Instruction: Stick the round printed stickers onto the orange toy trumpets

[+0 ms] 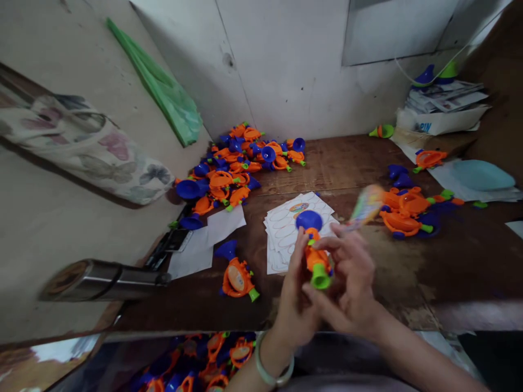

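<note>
Plastic toy horn (317,260) | near the front edge of the counter (343,163), gripped in the left hand (295,294), apparently to steady it | right hand (351,277) curved beside it; hold on blurred printed strip (366,206) unclear | printed sheets (278,257) stacked within reach

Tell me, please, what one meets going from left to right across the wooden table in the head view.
Steel cylinder, loose white paper, orange toy horn, printed sheets, orange-and-blue toy pile, pale blue cloth.

Pretty cramped corner, tbh: a green plastic bag (159,81) hung on the wall (53,261), with a floral cloth bag (85,147) and steel tube (106,280) nearby.
</note>
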A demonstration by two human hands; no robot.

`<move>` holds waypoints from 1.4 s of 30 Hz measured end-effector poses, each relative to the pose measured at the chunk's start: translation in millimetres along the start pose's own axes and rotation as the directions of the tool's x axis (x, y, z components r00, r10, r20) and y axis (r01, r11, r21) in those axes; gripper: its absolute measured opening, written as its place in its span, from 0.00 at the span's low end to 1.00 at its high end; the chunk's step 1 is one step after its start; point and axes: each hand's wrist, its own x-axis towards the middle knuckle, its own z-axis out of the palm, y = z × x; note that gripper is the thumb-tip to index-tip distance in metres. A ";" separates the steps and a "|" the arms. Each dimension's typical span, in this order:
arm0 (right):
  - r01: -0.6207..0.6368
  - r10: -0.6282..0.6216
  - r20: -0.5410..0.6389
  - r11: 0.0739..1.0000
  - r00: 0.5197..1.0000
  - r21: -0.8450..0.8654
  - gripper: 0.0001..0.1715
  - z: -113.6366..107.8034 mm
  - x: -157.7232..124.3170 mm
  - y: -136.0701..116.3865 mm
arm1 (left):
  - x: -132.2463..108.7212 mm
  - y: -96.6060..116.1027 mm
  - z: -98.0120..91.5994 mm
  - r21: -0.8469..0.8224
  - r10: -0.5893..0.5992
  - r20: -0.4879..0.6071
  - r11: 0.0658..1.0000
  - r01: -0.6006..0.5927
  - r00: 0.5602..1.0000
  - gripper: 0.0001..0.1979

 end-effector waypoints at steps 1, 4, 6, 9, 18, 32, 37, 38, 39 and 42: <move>0.045 -0.048 0.104 0.999 0.993 0.030 0.50 0.0 -2.4 -4.0 | 1.2 0.9 -1.3 -0.014 -0.013 -0.007 1.000 0.012 1.000 0.35; 0.027 -0.066 0.229 0.986 0.971 0.166 0.34 -3.6 0.6 -13.8 | 7.3 2.3 -2.4 -0.155 -0.103 -0.100 0.984 0.087 0.990 0.30; -0.098 0.056 0.154 0.955 0.986 0.279 0.17 -6.8 8.9 -15.9 | 11.7 2.4 -2.2 -0.280 -0.125 -0.136 0.957 0.083 0.983 0.30; -0.224 0.234 0.022 0.897 0.972 0.381 0.09 -7.6 20.0 -13.4 | 15.9 2.4 -1.8 -0.352 -0.097 -0.169 0.935 0.032 0.981 0.25; -0.236 0.274 -0.116 0.935 0.955 0.266 0.16 4.2 17.2 -9.8 | 15.2 5.5 -1.2 -0.227 0.020 -0.151 0.972 -0.055 0.988 0.25; -0.097 0.115 -0.129 0.986 0.985 0.139 0.18 4.9 15.5 -9.3 | 18.8 12.6 5.5 -0.241 0.020 -0.171 0.969 -0.061 0.985 0.21; -0.068 0.087 -0.132 0.988 0.988 0.140 0.20 5.5 15.3 -9.4 | 20.0 12.0 6.4 -0.242 0.024 -0.198 0.968 -0.073 0.980 0.19; -0.062 0.080 -0.130 0.989 0.988 0.138 0.21 5.6 15.2 -9.2 | 20.4 11.6 6.6 -0.241 0.024 -0.205 0.968 -0.074 0.979 0.18; -0.056 0.073 -0.128 0.990 0.989 0.132 0.21 5.9 15.1 -9.0 | 20.7 11.0 6.8 -0.238 0.023 -0.213 0.968 -0.075 0.977 0.17; -0.030 0.042 -0.118 0.994 0.992 0.105 0.22 6.9 14.9 -8.8 | 21.0 8.9 6.7 -0.215 0.022 -0.253 0.973 -0.078 0.967 0.16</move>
